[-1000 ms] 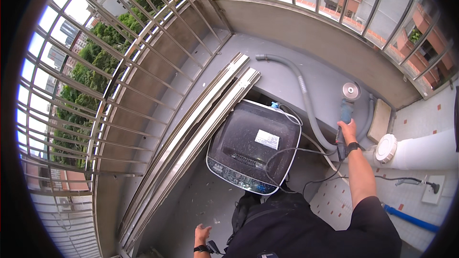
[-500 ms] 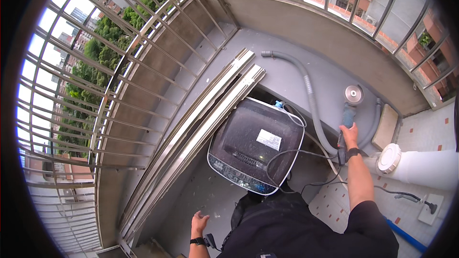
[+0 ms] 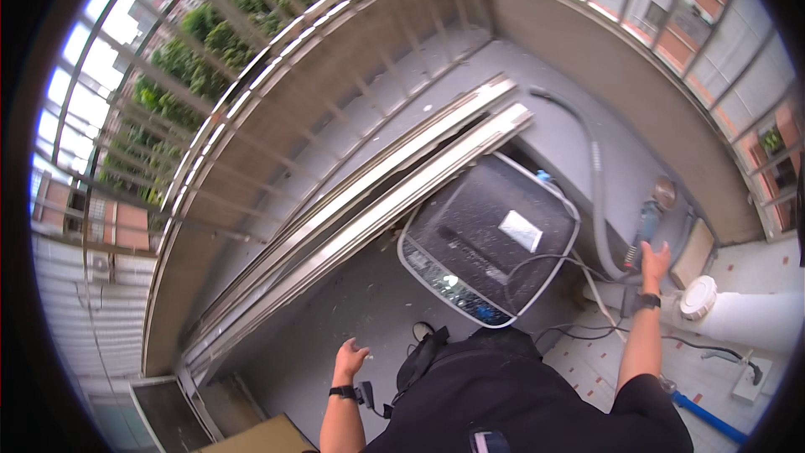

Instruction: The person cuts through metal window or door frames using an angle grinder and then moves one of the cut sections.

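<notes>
My right hand (image 3: 655, 265) is stretched out to the right, its thumb and fingers apart, just at the near end of an angle grinder (image 3: 648, 222). The grinder has a blue-grey body and a round disc (image 3: 664, 193) at its far end, and it lies on the grey ledge. Motion blur hides whether my fingertips still touch it. Low on the left, my left hand (image 3: 350, 359) hangs in the air with its fingers apart and nothing in it. A dark-lidded washing machine (image 3: 478, 239) stands between my arms, with a dark cord (image 3: 545, 258) across its lid.
Long metal profiles (image 3: 394, 201) lie slantwise along the ledge at the left. A grey corrugated hose (image 3: 597, 168) curves beside the grinder. At the right are a white pipe (image 3: 746, 312), a beige block (image 3: 694, 256) and a socket box (image 3: 752, 377). Railings (image 3: 210, 109) enclose the balcony.
The view has swung left, so things sit farther right. My right hand has loosened from the grinder's handle, its fingers now spread. The left hand stays open.
</notes>
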A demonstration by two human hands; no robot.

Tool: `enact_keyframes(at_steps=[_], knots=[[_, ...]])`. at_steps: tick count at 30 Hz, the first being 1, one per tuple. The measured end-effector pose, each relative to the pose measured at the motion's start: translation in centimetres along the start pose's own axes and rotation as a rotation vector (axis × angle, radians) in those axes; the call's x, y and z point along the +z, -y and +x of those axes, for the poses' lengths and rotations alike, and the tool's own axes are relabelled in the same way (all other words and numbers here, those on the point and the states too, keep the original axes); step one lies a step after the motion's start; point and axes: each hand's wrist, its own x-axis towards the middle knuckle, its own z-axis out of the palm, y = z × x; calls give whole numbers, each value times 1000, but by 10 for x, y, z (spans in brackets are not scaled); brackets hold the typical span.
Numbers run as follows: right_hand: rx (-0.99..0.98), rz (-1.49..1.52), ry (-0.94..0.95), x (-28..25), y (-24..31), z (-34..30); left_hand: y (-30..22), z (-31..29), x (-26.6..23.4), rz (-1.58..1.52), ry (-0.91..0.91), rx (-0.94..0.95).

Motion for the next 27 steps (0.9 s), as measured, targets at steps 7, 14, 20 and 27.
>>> enact_keyframes(at_steps=[7,14,20,27], knots=[[-30,444,26,2,13,-64,67,42,-4,-107,68,52],[44,744,515,54,220,-273,168,55,-77,-253,-59,-2],[20,729,1140,100,370,-422,233,52,-131,-342,-188,-114],[-961,231,1008,146,446,-525,244,83,-169,-650,-234,-148]])
